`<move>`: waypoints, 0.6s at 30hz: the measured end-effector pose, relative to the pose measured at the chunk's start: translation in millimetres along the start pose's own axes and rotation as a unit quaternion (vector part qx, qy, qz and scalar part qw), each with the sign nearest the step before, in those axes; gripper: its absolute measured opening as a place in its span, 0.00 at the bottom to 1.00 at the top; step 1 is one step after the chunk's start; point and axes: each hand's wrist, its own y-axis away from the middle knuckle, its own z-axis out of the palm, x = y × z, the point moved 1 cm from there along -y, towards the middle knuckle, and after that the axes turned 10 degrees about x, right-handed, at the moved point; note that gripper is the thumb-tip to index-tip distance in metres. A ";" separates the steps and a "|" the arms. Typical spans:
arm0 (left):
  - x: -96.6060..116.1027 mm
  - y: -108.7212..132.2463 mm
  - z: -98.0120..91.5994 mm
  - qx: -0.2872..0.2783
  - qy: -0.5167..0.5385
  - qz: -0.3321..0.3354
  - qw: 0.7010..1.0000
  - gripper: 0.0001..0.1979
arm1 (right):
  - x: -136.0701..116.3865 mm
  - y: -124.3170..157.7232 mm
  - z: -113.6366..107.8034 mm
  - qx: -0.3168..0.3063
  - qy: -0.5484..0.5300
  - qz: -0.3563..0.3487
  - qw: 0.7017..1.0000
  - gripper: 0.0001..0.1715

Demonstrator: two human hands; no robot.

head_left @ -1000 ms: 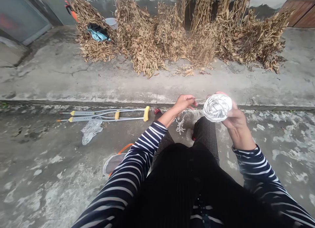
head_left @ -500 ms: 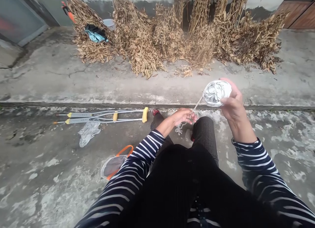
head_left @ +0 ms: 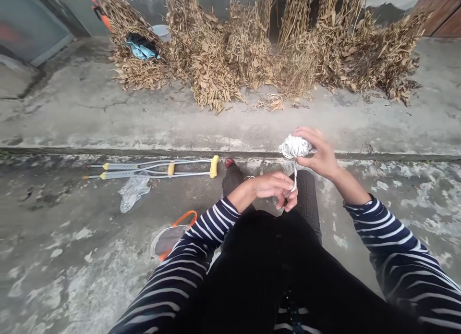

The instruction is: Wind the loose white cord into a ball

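My right hand (head_left: 319, 154) grips a ball of white cord (head_left: 295, 147) from above, its fingers curled over the ball. A taut strand of white cord (head_left: 295, 174) runs down from the ball into my left hand (head_left: 273, 191). That hand pinches the strand between its fingers, above my dark-trousered knees (head_left: 306, 194). Striped sleeves cover both forearms. The hands are close together, and any loose cord below my left hand is hidden.
Aluminium crutches (head_left: 151, 169) with yellow grips lie on the concrete floor to my left, near a clear plastic bag (head_left: 134, 192). An orange-handled bag (head_left: 172, 239) sits by my left arm. A concrete step edge (head_left: 230, 154) runs behind my hands, with dried plant bundles (head_left: 216, 50) beyond.
My right hand has carried the cord ball left and down, nearer my left hand. My left hand has moved slightly right and now covers the spot where loose cord lay.
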 end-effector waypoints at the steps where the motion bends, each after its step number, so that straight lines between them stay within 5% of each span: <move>1: 0.0 3.7 2.3 0.007 0.010 0.009 1.000 0.21 | 5.6 5.4 2.1 -0.002 0.004 0.009 1.000 0.28; 6: -4.3 17.1 4.3 0.079 0.060 0.069 0.993 0.19 | 18.7 24.3 8.3 -0.003 0.010 0.048 0.999 0.29; 11: -9.7 18.7 1.9 0.179 0.085 0.129 0.972 0.19 | 23.4 28.2 13.9 -0.020 0.071 -0.010 0.997 0.28; 18: -35.5 16.5 -14.7 0.261 0.091 0.089 0.957 0.16 | 24.7 9.3 -2.0 0.074 0.179 -0.083 0.978 0.29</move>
